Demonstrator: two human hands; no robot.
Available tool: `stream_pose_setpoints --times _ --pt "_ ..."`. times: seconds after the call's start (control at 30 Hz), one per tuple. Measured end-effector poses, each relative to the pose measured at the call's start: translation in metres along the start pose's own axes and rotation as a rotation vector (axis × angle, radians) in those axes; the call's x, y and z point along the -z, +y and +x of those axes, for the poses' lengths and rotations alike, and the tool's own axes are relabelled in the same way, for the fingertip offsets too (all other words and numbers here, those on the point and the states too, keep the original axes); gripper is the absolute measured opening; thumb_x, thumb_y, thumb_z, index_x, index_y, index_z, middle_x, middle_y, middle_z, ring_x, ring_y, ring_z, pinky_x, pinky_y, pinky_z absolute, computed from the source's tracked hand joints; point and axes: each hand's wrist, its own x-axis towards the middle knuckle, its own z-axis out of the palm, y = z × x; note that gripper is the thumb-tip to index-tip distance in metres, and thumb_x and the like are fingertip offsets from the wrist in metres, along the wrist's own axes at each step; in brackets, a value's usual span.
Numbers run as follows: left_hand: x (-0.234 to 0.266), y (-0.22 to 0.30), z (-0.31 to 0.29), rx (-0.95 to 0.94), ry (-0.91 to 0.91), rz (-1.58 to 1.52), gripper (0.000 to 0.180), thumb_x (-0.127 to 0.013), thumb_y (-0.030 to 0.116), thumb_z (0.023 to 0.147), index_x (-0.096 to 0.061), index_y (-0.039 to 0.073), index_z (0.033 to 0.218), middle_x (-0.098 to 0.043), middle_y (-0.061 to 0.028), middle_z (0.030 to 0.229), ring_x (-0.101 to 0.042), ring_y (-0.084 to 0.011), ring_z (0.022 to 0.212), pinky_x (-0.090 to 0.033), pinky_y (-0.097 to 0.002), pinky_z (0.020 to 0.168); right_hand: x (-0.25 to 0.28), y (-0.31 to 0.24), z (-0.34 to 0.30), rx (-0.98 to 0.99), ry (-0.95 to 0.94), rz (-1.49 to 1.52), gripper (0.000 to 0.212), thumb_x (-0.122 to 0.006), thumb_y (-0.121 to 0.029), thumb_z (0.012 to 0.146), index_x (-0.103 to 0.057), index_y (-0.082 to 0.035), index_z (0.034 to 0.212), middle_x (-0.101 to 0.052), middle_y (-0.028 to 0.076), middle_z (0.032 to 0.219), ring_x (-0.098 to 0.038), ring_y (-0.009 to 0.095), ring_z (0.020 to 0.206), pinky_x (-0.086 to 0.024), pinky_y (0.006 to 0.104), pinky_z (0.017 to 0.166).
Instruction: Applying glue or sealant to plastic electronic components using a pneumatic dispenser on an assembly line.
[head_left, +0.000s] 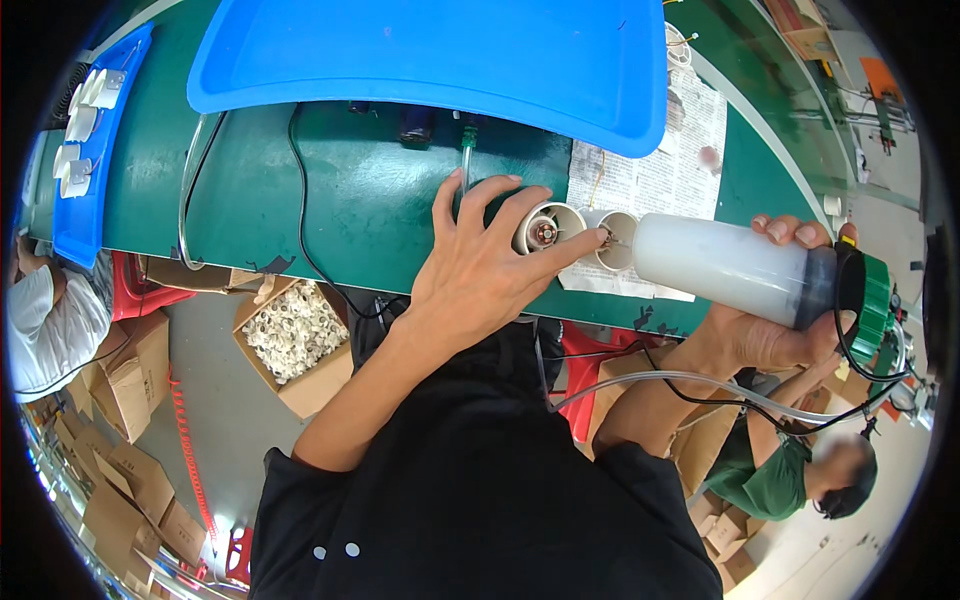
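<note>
My right hand (pixel 770 335) wraps around a large dispensing syringe (pixel 715 260), its translucent barrel full of white material and its far end fitted with a green cap (pixel 878 310). The syringe lies nearly level, its tip pointing left into one cup of a white plastic housing (pixel 622 258). Thumb and forefinger of my left hand (pixel 480 255) straddle this housing at the table's front edge, while the other fingers are spread on the green surface. A copper-coloured part (pixel 543 233) sits inside the left cup. The syringe tip is partly hidden by my left thumb.
A big blue tray (pixel 430 50) overhangs the green table (pixel 380 200); printed paper (pixel 690 180) lies beneath the work. White cups stand on a smaller blue tray (pixel 75 225). A clear hose (pixel 660 377) and black cable trail from the cap. Below are a box of small parts (pixel 298 335) and a person (pixel 770 470).
</note>
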Motion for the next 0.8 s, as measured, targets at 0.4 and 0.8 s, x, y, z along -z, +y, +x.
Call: stream_pose_setpoints --times 0.4,0.8 --pt "0.0 -0.003 0.002 0.005 0.002 -0.014 0.055 -0.073 0.019 0.075 -0.061 0.041 0.124 -0.05 -0.0045 0.125 -0.041 -0.0305 0.12 -0.024 -0.0591 0.105 0.0 0.001 0.003 0.016 -0.003 -0.003 0.083 -0.051 -0.064 0.084 -0.035 -0.002 0.138 -0.058 0.015 0.1 -0.058 0.029 0.084 -0.048 0.0469 0.078" --pt "0.001 -0.01 0.004 0.082 0.15 -0.182 0.065 -0.081 0.025 0.065 -0.056 0.01 0.123 -0.049 -0.0069 0.132 -0.037 -0.0313 0.127 -0.023 -0.0555 0.109 0.058 -0.066 0.041 -0.443 0.206 -0.779 0.041 -0.07 -0.022 0.082 -0.057 0.003 0.111 -0.064 0.014 0.09 -0.061 0.023 0.075 -0.051 0.0351 0.076"
